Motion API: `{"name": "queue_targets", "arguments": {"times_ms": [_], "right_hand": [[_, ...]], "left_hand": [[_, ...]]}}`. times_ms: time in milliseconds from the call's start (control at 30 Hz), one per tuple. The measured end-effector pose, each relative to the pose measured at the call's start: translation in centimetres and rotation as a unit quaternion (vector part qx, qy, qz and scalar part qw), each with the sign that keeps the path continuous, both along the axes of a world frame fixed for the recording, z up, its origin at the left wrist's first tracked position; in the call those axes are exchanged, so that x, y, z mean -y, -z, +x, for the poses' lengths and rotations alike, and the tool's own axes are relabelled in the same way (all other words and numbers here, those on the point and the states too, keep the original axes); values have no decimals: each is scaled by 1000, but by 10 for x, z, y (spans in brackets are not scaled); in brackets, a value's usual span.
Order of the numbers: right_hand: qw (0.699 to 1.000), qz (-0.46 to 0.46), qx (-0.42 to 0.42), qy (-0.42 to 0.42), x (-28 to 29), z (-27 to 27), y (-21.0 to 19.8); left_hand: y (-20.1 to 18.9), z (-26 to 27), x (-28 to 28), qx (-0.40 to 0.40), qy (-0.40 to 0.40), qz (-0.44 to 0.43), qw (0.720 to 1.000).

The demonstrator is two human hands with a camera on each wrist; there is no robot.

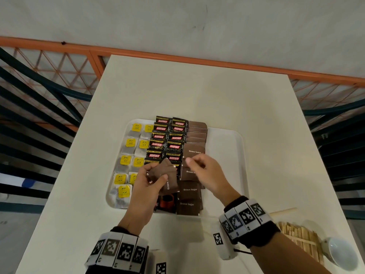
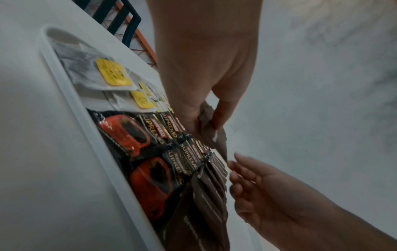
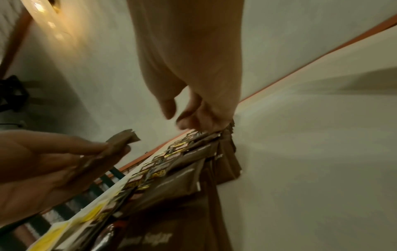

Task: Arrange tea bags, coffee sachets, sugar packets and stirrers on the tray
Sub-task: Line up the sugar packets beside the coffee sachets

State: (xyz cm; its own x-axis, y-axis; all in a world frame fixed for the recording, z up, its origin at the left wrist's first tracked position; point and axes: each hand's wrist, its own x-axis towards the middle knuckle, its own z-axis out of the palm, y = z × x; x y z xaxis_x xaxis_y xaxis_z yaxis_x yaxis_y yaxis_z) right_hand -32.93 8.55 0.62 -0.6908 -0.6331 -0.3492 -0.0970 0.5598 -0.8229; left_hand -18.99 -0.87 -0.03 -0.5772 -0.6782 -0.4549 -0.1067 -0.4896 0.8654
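Note:
A white tray (image 1: pixel 240 155) on the table holds tea bags (image 1: pixel 130 155) with yellow tags on the left. Black Kopiko coffee sachets (image 1: pixel 167 139) fill the middle, and a column of brown sugar packets (image 1: pixel 195 139) lies right of them. My left hand (image 1: pixel 156 175) pinches a small bunch of brown sugar packets (image 1: pixel 168 175) above the tray's near middle. My right hand (image 1: pixel 192 162) hovers just over the sugar column, fingers loosely bent and holding nothing. In the right wrist view its thumb and fingers (image 3: pixel 187 117) stand apart above the packets.
Wooden stirrers (image 1: pixel 300 238) lie in a heap at the table's near right, beside a white cup (image 1: pixel 339 252). One single stirrer (image 1: pixel 282 211) lies just past the tray's near right corner. An orange and dark railing runs behind the table.

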Motion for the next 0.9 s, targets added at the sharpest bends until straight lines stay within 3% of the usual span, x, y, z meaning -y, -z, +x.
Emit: {"name": "queue_targets", "arguments": {"times_ms": [67,133,400,500,633,900], "right_hand": [[993,13,60,-101,0,10,-5],[985,7,98,-144,-1,16,-4],[970,-82,221,-59,-2,11,-2],[971,-104,215,-25,-4,5,-5],[971,-131,197,25,-4,-2,-6],[966,-134,216,-52,-4,-4,-7]], "left_hand": [[0,-2,0,-4,-11,5,1000],[0,-4,0,-5,-17,4,1000],[-7,-9,8,-16,-5,2,1000],[-6,-9,13,9,16,-41,999],[-10,-13,11,42,104,-93,989],[-14,-27,9,76,187,-123,972]]}}
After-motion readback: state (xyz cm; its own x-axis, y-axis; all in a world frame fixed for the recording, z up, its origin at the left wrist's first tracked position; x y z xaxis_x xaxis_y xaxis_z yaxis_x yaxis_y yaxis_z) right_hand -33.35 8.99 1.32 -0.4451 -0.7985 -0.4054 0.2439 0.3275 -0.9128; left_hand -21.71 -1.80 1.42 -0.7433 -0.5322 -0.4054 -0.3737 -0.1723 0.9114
